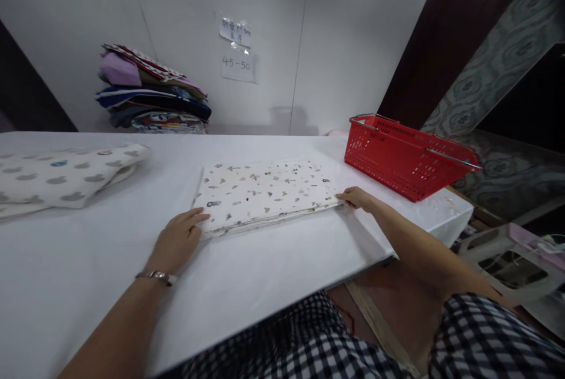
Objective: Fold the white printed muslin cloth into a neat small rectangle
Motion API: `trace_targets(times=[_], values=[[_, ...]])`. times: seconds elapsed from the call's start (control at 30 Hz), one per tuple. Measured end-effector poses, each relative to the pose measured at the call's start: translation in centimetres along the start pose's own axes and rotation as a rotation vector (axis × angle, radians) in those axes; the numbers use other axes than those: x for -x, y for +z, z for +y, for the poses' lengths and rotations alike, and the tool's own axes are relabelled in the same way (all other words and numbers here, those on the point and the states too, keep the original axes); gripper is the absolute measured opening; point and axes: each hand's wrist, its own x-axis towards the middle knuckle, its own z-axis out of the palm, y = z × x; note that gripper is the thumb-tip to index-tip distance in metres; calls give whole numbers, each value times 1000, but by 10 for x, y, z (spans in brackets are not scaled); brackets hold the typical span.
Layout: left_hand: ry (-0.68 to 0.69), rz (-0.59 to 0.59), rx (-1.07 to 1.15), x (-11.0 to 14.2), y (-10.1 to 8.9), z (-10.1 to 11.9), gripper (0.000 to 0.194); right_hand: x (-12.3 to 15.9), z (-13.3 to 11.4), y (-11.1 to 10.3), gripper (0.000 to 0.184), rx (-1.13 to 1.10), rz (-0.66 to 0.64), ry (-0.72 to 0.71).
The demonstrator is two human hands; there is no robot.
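Observation:
A white cloth point(265, 193) printed with small grey, green and brown figures lies folded into a flat, layered rectangle on the table. My left hand point(180, 235), with a bracelet at the wrist, grips its near left corner; a finger rests on top and the other fingertips are partly hidden at the edge. At the near right corner, my right hand point(356, 198) pinches the layers between thumb and fingers. The stacked folds show along the near edge between my hands.
Another white cloth point(66, 176) with grey apple-like shapes lies at the left of the white-covered table point(247, 285). A stack of folded fabrics point(154, 93) stands against the wall. On the right is a red basket point(397, 155) with metal handles, near the table's edge.

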Motion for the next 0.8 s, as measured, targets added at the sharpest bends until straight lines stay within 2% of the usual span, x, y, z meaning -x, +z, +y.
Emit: trace_targets(times=[0.23, 0.4, 0.6, 0.8], values=[[-5, -2, 16, 0, 1, 0, 41, -5, 10, 8, 35, 86, 16, 53], [-27, -7, 4, 0, -1, 3, 43, 0, 3, 9, 40, 157, 27, 97], [-31, 7, 13, 2, -4, 7, 42, 7, -8, 9, 35, 164, 24, 98], [-30, 43, 12, 5, -3, 9, 43, 6, -2, 12, 28, 137, 58, 72]])
